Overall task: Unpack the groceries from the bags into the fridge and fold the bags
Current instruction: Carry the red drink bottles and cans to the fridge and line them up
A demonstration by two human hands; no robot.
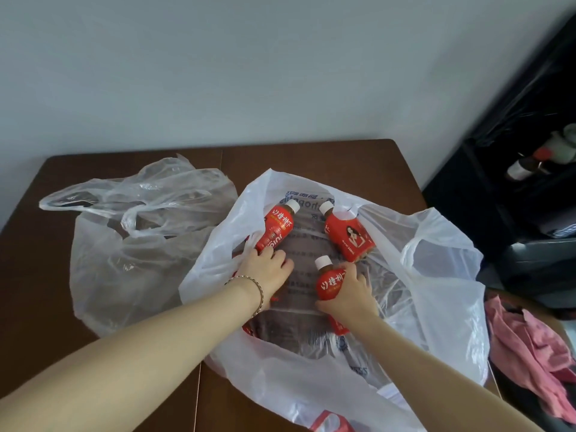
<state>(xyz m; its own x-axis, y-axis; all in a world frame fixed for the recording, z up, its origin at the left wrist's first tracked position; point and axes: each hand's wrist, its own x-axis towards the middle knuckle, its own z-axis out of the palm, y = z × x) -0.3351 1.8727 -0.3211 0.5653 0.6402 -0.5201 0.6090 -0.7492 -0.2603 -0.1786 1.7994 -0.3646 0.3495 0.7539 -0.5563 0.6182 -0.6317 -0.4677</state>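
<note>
- A large white printed plastic bag [436, 244] lies spread open on the brown wooden tabletop [311, 157], and both hands reach into its mouth.
- The left hand [265, 271] curls its fingers round the bottom end of a red-labelled, white-capped plastic drink bottle [277, 227], which lies in the bag pointing away from that hand.
- The right hand [349, 291] grips a matching second bottle [328, 283] round its body, cap pointing away.
- A matching third bottle [349, 236] lies loose in the bag just beyond the right hand.
- More red packaging shows beneath both wrists; I cannot tell what it is.
- A crumpled clear plastic bag [131, 244] lies left of the left hand, its contents unclear.
- A pink cloth [530, 338] lies right of the right hand.
</note>
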